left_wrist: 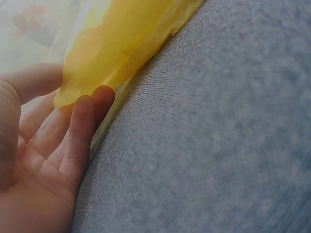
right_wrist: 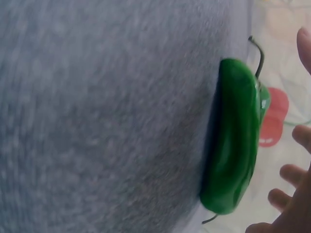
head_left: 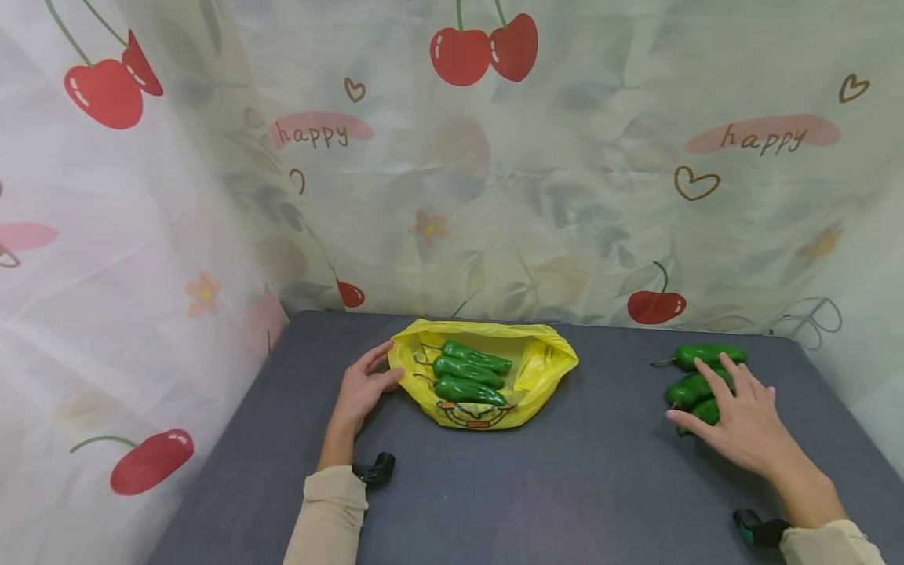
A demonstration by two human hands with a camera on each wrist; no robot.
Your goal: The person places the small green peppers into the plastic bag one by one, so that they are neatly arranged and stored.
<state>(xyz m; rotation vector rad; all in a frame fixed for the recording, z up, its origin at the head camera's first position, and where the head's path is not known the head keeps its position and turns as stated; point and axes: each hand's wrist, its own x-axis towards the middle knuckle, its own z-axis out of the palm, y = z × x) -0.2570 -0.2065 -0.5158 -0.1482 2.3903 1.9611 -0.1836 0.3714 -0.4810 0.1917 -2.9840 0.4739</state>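
A yellow plastic bag lies with its mouth open on the table, and three green peppers rest side by side in it. My left hand holds the bag's left edge; in the left wrist view, the yellow film runs between the fingers. At the right, my right hand hovers with spread fingers over three more green peppers, partly covering the nearer two. In the right wrist view, one pepper lies apart from the fingertips, with another behind it.
The dark grey table stretches between the bag and the right-hand peppers. A patterned curtain with cherries stands along the back edge and on both sides. Each wrist wears a black band.
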